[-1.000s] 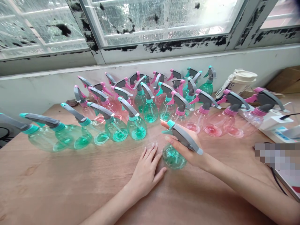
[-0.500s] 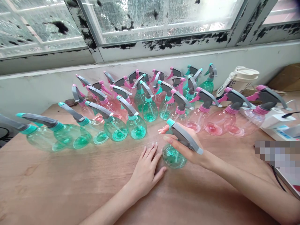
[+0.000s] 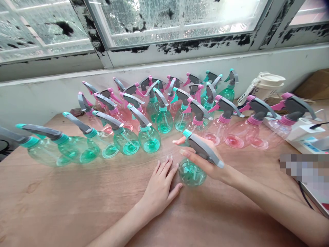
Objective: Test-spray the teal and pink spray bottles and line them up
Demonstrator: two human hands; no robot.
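My right hand [image 3: 203,156] is wrapped around the neck of a green spray bottle [image 3: 192,173], just under its grey and teal spray head [image 3: 204,149]. The bottle's clear round body stands on the table below my fingers. The trigger is mostly hidden by the fingers. My left hand [image 3: 161,181] lies flat on the wooden table, fingers spread, beside the bottle and holding nothing. Left of it, a row of green spray bottles [image 3: 149,140] with grey and teal heads reaches toward the table's left side.
Pink spray bottles [image 3: 238,135] line up behind and to the right, with more pink and green ones crowded toward the wall. A lidded cup [image 3: 267,85], a white power strip [image 3: 299,132] with a cable and a cardboard box [image 3: 313,87] are at the right. The wooden table [image 3: 84,202] extends in front.
The fingers of my right hand have shifted slightly around the spray head, and less of the teal trigger shows. My left hand has stayed still. The view has moved a little.
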